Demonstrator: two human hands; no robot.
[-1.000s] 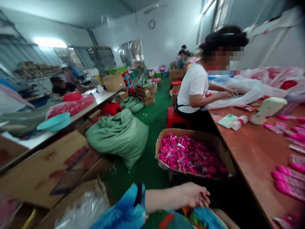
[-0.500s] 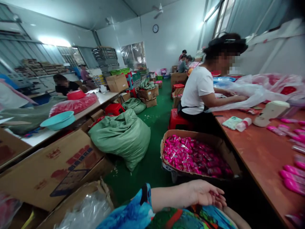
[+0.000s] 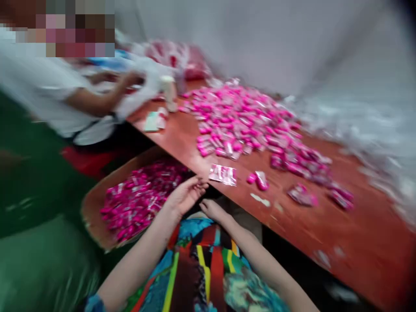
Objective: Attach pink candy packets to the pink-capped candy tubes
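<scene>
Packet (image 3: 222,174) lay flat at the near edge of the table (image 3: 367,251), just beyond the left hand (image 3: 188,196): clear wrap, shiny, pink with white streaks. Left was open, fingers loosely curled. Right hand (image 3: 212,209) was blurred; couldn't tell its state from where I stood. Glossy hot-pink wrapped pieces (image 3: 240,117) were heaped behind; more filled the carton (image 3: 92,210).

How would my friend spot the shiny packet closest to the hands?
Find the red-brown table with its big pile of pink packets. Look along its near edge, beside the left hand. The shiny packet there looks straight-edged, unlike its rounder pink neighbours.
</scene>
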